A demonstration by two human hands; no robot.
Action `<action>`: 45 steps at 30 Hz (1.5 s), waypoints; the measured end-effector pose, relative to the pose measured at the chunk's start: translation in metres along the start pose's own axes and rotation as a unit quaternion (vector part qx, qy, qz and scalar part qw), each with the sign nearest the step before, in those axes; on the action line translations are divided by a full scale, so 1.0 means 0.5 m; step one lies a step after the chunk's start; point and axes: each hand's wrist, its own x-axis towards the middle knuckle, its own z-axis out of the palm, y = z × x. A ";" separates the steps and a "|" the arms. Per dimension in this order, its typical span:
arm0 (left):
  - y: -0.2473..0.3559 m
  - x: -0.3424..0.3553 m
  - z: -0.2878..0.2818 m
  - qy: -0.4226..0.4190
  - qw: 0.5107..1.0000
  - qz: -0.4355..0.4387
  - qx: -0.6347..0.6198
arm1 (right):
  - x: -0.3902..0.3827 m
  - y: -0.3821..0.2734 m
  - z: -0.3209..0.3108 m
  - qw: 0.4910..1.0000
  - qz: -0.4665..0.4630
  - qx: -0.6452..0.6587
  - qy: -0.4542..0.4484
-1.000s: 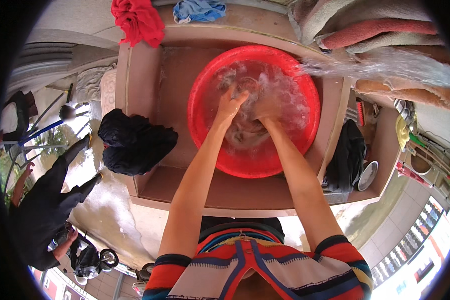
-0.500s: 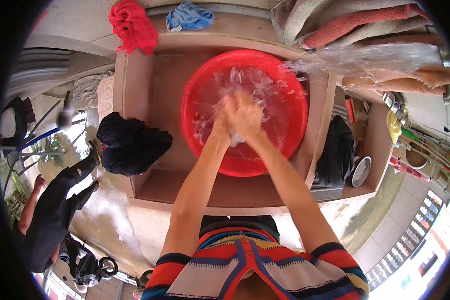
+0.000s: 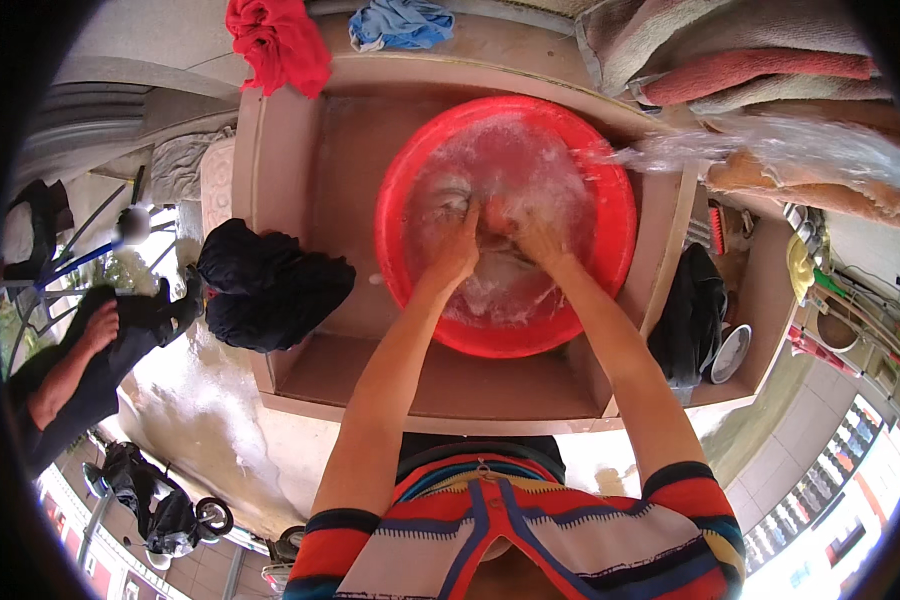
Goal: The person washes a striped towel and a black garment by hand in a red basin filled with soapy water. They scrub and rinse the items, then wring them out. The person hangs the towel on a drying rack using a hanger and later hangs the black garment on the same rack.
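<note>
A round red basin (image 3: 606, 290) stands in the sink trough (image 3: 345, 180), filled with churning, foamy water (image 3: 550, 160). Both my hands are inside it, side by side and a little apart. My left hand (image 3: 457, 248) reaches down with its fingertips in the water, beside a pale patch that may be wet cloth. My right hand (image 3: 540, 238) is dipped in too, its fingers blurred by splashes. Foam and motion hide whether either hand grips anything. From the right, a stream of water (image 3: 690, 150) pours into the basin.
Dark clothes (image 3: 265, 285) hang over the trough's left wall. Red cloth (image 3: 278, 45) and blue cloth (image 3: 402, 22) lie on the back edge. Towels (image 3: 760, 80) hang at the far right. Another dark garment (image 3: 690, 310) drapes right of the trough. A person (image 3: 100, 340) is at the left.
My hands, pressed together above the water before, have moved apart and lower into it. The person at the left has shifted, and the whole view has moved slightly.
</note>
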 end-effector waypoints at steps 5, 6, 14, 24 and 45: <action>0.025 0.012 -0.067 -0.085 0.952 -0.124 -0.265 | 0.063 0.026 -0.036 0.997 0.078 -0.026 0.014; 0.012 -0.001 -0.026 -0.057 0.922 -0.144 -0.356 | 0.080 -0.004 -0.089 0.995 0.052 -0.080 0.017; 0.160 -0.001 -0.168 -0.141 0.249 -0.088 -0.954 | 0.023 -0.128 -0.445 0.967 -0.204 0.151 -0.016; 0.243 -0.039 -0.173 -0.114 0.204 -0.177 -0.956 | -0.147 -0.184 -0.478 0.597 0.335 0.723 0.095; 0.293 -0.110 -0.351 -0.084 0.518 -0.090 -0.846 | -0.138 -0.198 -0.448 0.738 0.323 0.589 -0.062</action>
